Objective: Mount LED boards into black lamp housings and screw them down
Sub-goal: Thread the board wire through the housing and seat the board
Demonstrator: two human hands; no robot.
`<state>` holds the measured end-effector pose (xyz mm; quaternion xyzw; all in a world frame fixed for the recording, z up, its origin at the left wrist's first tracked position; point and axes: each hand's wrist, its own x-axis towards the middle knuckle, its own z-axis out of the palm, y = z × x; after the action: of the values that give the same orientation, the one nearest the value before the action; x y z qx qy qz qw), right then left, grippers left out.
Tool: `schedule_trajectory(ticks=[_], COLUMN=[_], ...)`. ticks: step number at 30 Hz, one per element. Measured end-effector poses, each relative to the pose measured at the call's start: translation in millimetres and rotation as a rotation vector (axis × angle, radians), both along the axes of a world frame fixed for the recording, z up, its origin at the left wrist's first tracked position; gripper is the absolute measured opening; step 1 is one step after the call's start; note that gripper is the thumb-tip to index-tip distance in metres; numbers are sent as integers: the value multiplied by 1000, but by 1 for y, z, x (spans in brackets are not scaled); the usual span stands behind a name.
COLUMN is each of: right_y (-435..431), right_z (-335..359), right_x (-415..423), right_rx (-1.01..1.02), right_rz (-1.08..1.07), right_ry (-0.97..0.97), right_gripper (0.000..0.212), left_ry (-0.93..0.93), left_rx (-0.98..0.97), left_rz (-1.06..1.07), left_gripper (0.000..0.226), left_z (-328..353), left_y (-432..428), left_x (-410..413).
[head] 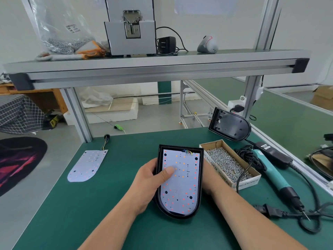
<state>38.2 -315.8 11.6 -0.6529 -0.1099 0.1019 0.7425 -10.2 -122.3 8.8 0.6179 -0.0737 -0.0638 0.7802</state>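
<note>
Over the green tabletop (pixel 111 213), a black lamp housing (pixel 177 214) has an LED board (pixel 182 184) already seated inside. The left hand (pixel 149 181) grips its edge, thumb pressing the board. The right hand (pixel 210 179) is mostly hidden behind it, grip impossible to tell. No screws seem driven yet. An empty housing (pixel 232 125), spare board (pixel 86 165), screw box (pixel 247 183) and screwdriver (pixel 270 170) wait nearby.
</note>
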Motion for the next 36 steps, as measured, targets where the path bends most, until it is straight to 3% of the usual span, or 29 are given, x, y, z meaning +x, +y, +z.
schedule_trajectory(ticks=[3,7,11,17,22,24,27,29,31,34,36], right_y=[7,9,6,6,-12,-13,-8,-8,-10,-10,-8], right_z=[1,7,2,2,-3,-3,3,6,4,0,1], right_x=[2,8,13,16,8,5,4,2,-3,-13,-14], right_rx=[108,288,205,185,-398,-340,14,74,51,-103,-130], right_rz=[-2,-11,-144,-148,-184,-92,-158,-215,-179,-137,-137], right_ry=[90,302,406,457,-77,-107,32,75,-20,-224,-232], right_gripper=[63,59,26,25,27,27,25,41,55,38,44], left_ry=[-2,2,3,29,57,67,91,94,85,65,63], left_rx=[-45,-91,-75,6,48,60,47,40,43,49,41], left_rz=[-6,-35,-23,10,38,51,95,135,175,207,215], left_gripper=[39,38,40,32,26,24,21,19,14,14,17], left_z=[-1,-2,-3,-2,2,3,4,3,1,0,0], left_y=[1,1,-1,-2,-3,-2,-1,0,-1,-3,-4], left_x=[0,0,3,4,3,4,3,4,4,4,3])
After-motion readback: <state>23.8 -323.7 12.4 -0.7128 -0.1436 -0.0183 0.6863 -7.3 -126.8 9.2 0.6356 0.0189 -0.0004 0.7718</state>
